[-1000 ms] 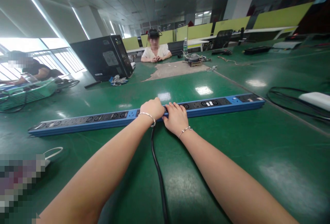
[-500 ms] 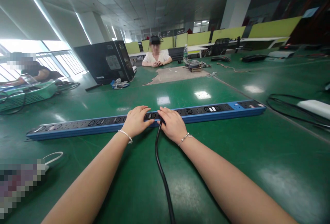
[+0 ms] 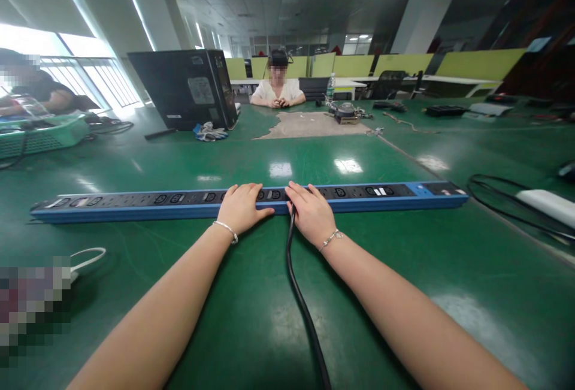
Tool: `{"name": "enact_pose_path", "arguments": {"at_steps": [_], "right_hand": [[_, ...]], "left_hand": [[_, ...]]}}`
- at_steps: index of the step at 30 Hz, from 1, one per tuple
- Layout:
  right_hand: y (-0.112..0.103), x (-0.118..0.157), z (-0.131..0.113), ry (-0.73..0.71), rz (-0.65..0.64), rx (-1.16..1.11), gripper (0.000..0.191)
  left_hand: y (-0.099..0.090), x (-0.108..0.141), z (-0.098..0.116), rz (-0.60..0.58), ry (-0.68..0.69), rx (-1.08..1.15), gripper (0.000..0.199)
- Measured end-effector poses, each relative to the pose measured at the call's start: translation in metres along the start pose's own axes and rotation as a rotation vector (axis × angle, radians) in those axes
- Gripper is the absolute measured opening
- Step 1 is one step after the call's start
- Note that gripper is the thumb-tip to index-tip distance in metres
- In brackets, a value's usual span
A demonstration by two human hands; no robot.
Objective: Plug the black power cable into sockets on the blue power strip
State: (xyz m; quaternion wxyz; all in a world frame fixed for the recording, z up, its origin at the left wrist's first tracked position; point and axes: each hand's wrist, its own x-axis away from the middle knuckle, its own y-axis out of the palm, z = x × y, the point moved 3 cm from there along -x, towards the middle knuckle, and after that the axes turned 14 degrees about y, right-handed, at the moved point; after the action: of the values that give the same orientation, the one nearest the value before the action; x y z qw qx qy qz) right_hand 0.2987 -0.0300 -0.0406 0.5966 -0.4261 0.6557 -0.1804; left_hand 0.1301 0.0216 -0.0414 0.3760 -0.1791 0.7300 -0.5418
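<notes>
A long blue-and-black power strip (image 3: 141,200) lies across the green table, its row of sockets facing up. My left hand (image 3: 242,204) grips it left of the middle, fingers over the top and thumb along the near side. Just to the right, my right hand (image 3: 309,210) is closed around the plug end of a black power cable (image 3: 299,294) at a socket. Its fingers hide most of the plug, so how deep it sits cannot be seen. From there the cable runs down toward me over the table.
Behind the strip stand a black computer case (image 3: 184,90) and a pair of gloves (image 3: 210,132). A green basket (image 3: 45,135) is at left, a white power strip (image 3: 548,205) with black cable at right. One person (image 3: 278,87) sits opposite, another (image 3: 40,87) at far left.
The view has tilted, so the power strip looks more level and the background sits higher. Both hands keep about the same places on the strip, with the cable still under my right hand.
</notes>
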Motion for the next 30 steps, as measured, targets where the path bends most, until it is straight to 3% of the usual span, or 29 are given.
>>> {"name": "enact_pose_path", "arguments": {"at_steps": [7, 14, 18, 30], "right_hand": [[0.008, -0.004, 0.009, 0.106, 0.002, -0.115, 0.031], [0.013, -0.015, 0.007, 0.309, -0.073, -0.075, 0.036], [0.012, -0.017, 0.002, 0.280, -0.119, -0.040, 0.031], [0.016, -0.012, 0.005, 0.211, -0.019, -0.080, 0.030]], "left_hand": [[0.000, 0.001, 0.006, 0.041, -0.008, 0.014, 0.068], [-0.002, -0.002, 0.005, 0.054, -0.035, 0.068, 0.064], [-0.003, -0.003, 0.006, 0.050, -0.050, 0.084, 0.061], [-0.003, -0.001, 0.007, 0.078, -0.039, 0.065, 0.060]]}}
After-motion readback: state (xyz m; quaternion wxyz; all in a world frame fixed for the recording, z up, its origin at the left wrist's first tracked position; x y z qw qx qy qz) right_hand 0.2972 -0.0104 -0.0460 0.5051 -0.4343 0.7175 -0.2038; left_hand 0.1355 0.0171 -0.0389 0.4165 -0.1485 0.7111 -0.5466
